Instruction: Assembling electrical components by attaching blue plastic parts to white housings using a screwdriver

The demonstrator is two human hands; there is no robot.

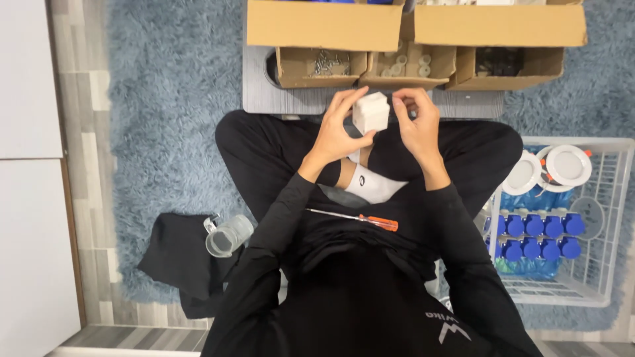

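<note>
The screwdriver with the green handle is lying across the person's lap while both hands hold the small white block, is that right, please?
Not quite: the screwdriver has an orange handle, not green. The head view shows it lying across the lap while the left hand and right hand hold the small white block.

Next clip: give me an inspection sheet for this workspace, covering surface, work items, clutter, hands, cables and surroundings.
Surface: grey low table on a shaggy blue-grey rug.
Work items: small white block held between both hands above the lap; orange-handled screwdriver lying on the lap.
Clutter: clear plastic cup on a black cloth; three open cardboard boxes of small parts on the table.
Hands: left hand and right hand both grip the block.
Cables: nothing seen.
Surroundings: white wire basket with blue-capped parts and white round discs; wood-look floor.
</note>
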